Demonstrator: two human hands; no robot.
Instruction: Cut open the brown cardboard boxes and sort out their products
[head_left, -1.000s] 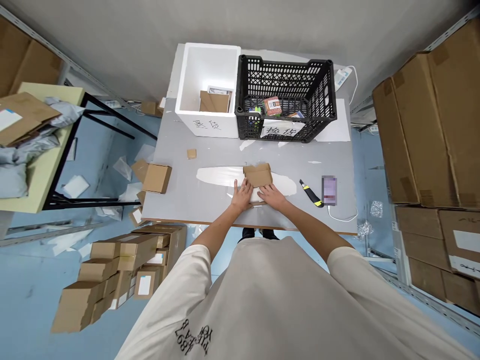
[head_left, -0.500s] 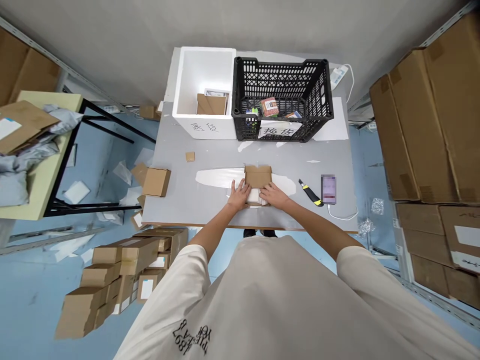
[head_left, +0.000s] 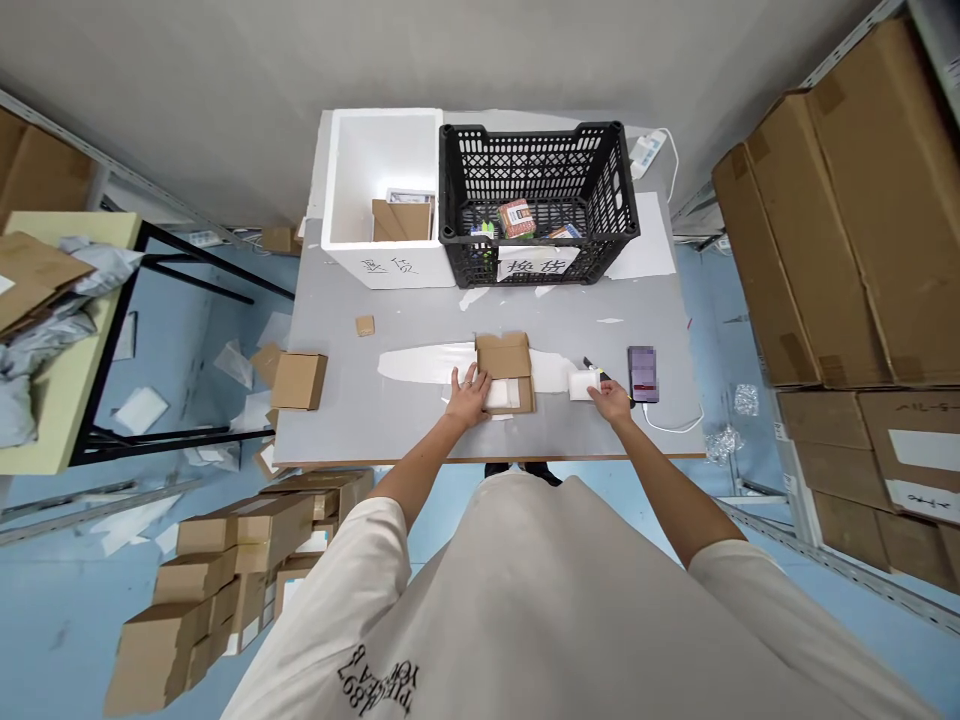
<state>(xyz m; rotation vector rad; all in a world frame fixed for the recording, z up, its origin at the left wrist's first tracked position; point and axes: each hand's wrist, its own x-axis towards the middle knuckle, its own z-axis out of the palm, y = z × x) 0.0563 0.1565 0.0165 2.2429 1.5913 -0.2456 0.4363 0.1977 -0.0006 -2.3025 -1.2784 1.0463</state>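
Note:
A small cardboard box lies on the table in front of me with its lid folded back, and something white fills part of its inside. My left hand rests with spread fingers against the box's left edge. Out to the right, my right hand pinches a flat white rectangular piece by its right end, low over the table. What that piece is exactly, I cannot make out. Partly hidden behind it and the hand is a black and yellow utility knife.
A phone on a white cable lies at the right. Behind stand a white foam box and a black plastic crate holding small packages. A closed carton sits at the table's left edge. Several cartons are stacked on the floor.
My right hand has left the box and moved right, now with the white piece in its fingers. The left hand stays at the box's left side. The whole view has shifted slightly.

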